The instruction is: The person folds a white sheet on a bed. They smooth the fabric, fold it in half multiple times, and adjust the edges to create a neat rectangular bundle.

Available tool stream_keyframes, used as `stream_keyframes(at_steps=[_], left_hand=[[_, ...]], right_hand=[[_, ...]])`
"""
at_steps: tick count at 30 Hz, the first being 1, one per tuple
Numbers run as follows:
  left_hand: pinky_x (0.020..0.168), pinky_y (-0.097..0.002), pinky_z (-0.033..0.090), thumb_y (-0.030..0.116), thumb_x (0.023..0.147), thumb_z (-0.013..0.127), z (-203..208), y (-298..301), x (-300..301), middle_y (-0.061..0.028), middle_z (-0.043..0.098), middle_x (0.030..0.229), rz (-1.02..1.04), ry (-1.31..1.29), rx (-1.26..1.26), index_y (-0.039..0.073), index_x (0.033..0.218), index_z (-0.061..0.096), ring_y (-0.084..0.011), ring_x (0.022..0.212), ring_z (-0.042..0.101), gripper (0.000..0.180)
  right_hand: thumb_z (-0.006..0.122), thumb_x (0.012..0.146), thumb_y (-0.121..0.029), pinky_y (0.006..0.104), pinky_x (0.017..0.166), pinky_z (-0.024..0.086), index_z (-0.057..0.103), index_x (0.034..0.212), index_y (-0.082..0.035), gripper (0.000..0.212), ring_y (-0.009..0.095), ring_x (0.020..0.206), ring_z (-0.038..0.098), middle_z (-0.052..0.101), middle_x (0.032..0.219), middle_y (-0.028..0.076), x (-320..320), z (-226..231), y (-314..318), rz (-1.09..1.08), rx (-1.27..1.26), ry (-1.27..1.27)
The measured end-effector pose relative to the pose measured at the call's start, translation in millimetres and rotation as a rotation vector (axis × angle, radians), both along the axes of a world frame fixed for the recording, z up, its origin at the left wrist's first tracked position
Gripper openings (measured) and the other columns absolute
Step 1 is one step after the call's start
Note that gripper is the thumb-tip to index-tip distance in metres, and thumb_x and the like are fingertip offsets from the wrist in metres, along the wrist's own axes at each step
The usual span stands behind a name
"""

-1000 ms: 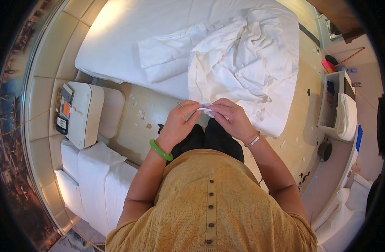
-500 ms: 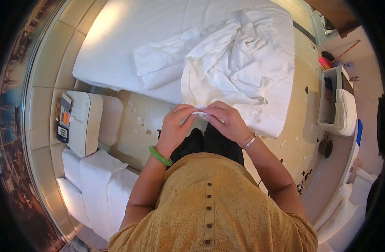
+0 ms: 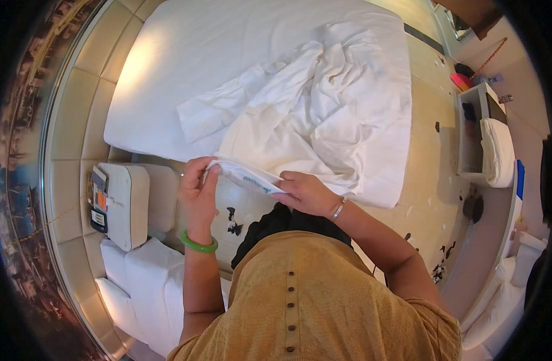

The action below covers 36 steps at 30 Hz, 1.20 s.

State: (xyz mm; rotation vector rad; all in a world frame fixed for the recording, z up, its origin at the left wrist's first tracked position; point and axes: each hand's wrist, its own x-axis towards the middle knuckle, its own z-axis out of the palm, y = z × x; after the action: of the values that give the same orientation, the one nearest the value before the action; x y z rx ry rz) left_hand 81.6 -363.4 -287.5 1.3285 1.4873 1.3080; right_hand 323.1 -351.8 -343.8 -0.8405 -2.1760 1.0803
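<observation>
A large white bed cover (image 3: 324, 120) lies crumpled on the bed, and its near edge comes off the mattress toward me. My left hand (image 3: 199, 180), above a green bangle, pinches one part of that edge between thumb and fingers. Farther right, my right hand (image 3: 309, 192) grips the same edge, a silver bracelet on its wrist. Between the two hands the hem (image 3: 246, 173) is drawn out in a slanting strip, lower at the right, with a blue-green printed mark on it.
The mattress (image 3: 167, 78) wears a white sheet. At left stands a cream bedside cabinet (image 3: 131, 204) with a telephone (image 3: 98, 218); white linen (image 3: 149, 271) lies nearer me. Dark scraps (image 3: 232, 221) litter the floor. Shelving (image 3: 473, 138) at right carries folded white cloth (image 3: 497, 153).
My hands were close together on the cover's edge. Now the left has moved left and the right slightly down, so the edge stretches between them and its print shows.
</observation>
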Motion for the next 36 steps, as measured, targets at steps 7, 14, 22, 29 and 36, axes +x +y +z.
stream_keyframes(at_steps=[7,14,22,29,36], left_hand=[[0.083,-0.0258,0.042,-0.001,0.086,0.059,18,40,80,-0.0048,0.057,0.098,-0.146,0.34,-0.075,0.001,0.109,0.058,-0.0132,0.092,0.052,0.023],[0.082,-0.0262,0.042,0.004,0.092,0.051,28,68,115,-0.0066,0.062,0.097,-0.081,-0.078,-0.072,-0.001,0.106,0.059,-0.0134,0.089,0.054,0.017],[0.088,-0.0388,0.043,0.02,0.087,0.057,101,82,67,-0.0132,0.06,0.099,0.554,1.432,0.474,0.002,0.103,0.055,-0.0301,0.096,0.055,0.024],[0.087,-0.0414,0.045,0.032,0.084,0.061,133,59,13,-0.0145,0.058,0.108,0.85,1.653,0.514,0.003,0.111,0.055,-0.0325,0.1,0.053,0.04],[0.081,-0.0308,0.049,0.029,0.096,0.047,127,75,25,-0.0107,0.055,0.107,0.857,0.771,0.604,0.001,0.11,0.055,-0.0207,0.092,0.055,0.032]], right_hand=[[0.058,0.089,-0.02,0.0372,0.06,0.044,0.054,0.08,-0.001,0.021,0.03,0.068,0.052,0.047,0.076,0.013,69,24,32,-0.127,-0.099,0.051],[0.06,0.087,-0.02,0.0373,0.062,0.045,0.056,0.084,-0.003,0.018,0.03,0.07,0.053,0.048,0.077,0.012,110,43,57,-0.118,-0.027,0.105],[0.061,0.084,-0.024,0.0421,0.07,0.047,0.058,0.082,-0.005,0.02,0.033,0.079,0.058,0.055,0.083,0.013,121,-18,55,0.222,0.0,-0.217],[0.058,0.081,-0.013,0.0415,0.071,0.047,0.06,0.078,-0.004,0.01,0.032,0.078,0.057,0.055,0.081,0.014,166,-11,83,0.118,-0.033,-0.206],[0.059,0.076,-0.007,0.0399,0.079,0.049,0.06,0.08,-0.003,0.005,0.033,0.089,0.059,0.06,0.101,0.018,196,27,134,-0.805,0.476,-0.253]])
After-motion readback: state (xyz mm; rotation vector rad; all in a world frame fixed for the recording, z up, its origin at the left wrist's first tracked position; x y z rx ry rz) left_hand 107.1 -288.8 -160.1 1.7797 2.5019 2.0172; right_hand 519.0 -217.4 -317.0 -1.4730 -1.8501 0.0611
